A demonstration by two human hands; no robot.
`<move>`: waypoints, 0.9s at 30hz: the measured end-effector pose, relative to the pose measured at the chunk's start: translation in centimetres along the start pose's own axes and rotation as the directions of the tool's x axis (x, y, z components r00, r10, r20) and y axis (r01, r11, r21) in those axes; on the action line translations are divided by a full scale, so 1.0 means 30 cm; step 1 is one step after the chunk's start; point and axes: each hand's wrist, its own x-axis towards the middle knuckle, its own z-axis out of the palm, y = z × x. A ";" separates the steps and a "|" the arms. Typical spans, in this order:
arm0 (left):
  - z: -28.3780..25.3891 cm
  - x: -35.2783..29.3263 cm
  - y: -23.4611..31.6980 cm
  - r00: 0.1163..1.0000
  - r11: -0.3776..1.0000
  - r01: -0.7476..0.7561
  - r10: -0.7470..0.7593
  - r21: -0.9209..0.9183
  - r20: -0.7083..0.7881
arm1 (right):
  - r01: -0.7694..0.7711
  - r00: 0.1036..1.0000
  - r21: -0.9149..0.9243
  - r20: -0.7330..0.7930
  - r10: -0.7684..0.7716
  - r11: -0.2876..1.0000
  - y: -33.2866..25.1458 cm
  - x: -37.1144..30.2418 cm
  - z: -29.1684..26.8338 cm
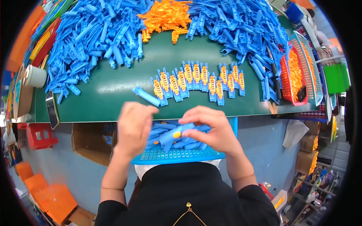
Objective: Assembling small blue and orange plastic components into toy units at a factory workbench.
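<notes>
My right hand (211, 126) pinches a blue plastic part (171, 137) with a small orange spot, between thumb and fingers. It is held just above a light-blue basket (177, 158) in front of my lap, where several similar blue parts (190, 145) lie. To the left of it, my left hand (134, 124) has its fingers curled, slightly smeared; whatever they may hold is hidden. Beyond that hand a single blue tube-like part (146, 96) rests on the green table (120, 84). Next to it stretches an uneven row of blue pieces with orange ribbed inserts (188, 77).
Blue parts are heaped at far left (98, 34) and far right (241, 28), with an orange heap (167, 17) between. A red basket (288, 77) of orange parts stands at right. A phone (52, 110) lies at the left edge, near a white cup (36, 76).
</notes>
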 end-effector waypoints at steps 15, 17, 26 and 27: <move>-0.007 -0.010 -0.088 0.967 0.949 0.243 -0.253 -0.199 -0.028 | -0.253 0.865 -0.936 -0.333 -0.375 0.246 0.093 0.375 -0.488; -0.010 0.009 -0.051 0.940 0.762 0.305 -0.339 -0.572 0.050 | -0.307 0.860 -0.940 -0.340 -0.381 0.147 0.117 0.403 -0.491; 0.063 0.056 0.025 0.884 -0.056 0.224 -0.409 -0.973 0.227 | -0.104 0.873 -0.521 -0.456 -0.173 0.847 -0.001 0.229 -0.314; 0.075 0.063 0.024 0.897 -0.169 0.196 -0.368 -0.966 0.246 | -0.049 0.924 -0.371 -0.370 -0.099 0.927 -0.006 0.185 -0.259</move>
